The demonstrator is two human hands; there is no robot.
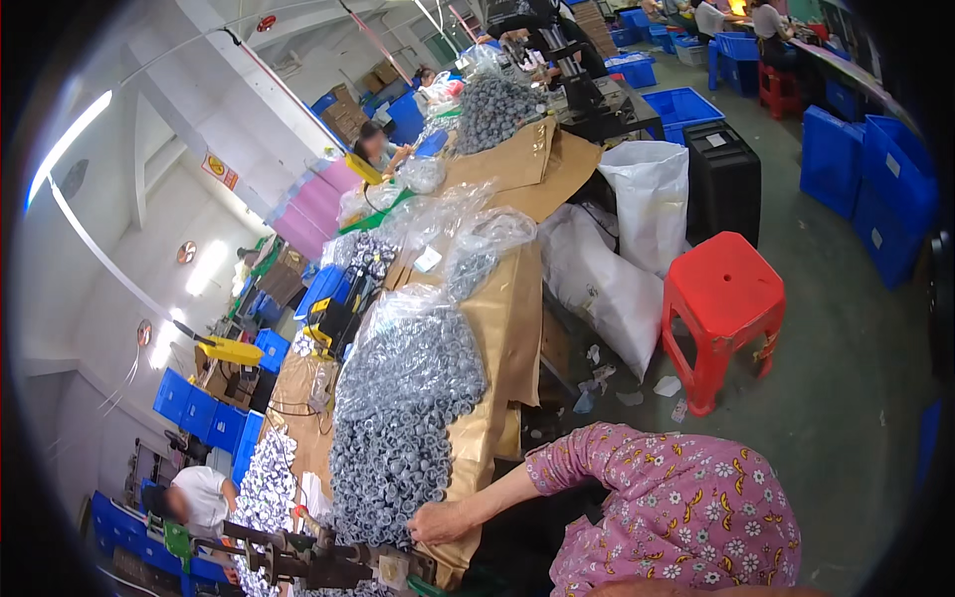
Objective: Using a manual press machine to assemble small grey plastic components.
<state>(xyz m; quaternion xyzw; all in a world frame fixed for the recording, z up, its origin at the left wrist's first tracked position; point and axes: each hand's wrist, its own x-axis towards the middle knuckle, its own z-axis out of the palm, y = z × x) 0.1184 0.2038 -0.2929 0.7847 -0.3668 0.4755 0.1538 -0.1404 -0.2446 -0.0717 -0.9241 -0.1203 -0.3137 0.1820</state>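
My right hand comes in from the right in a pink floral sleeve and rests at the near right edge of a heap of small grey ring-shaped plastic parts. Its fingers are bent together at the parts, and whatever they hold is hidden. A clear plastic bag covers the far end of the heap, with more grey parts inside. Beside the hand, brown paper covers the tabletop. Just left of the hand, at the bottom edge, stands a dark metal bench press. My left hand is out of the picture.
White-and-dark small parts lie along the table's left side, near a person in white. At right stand a red plastic stool, white sacks, a black crate and blue bins. Scraps litter the floor by the table.
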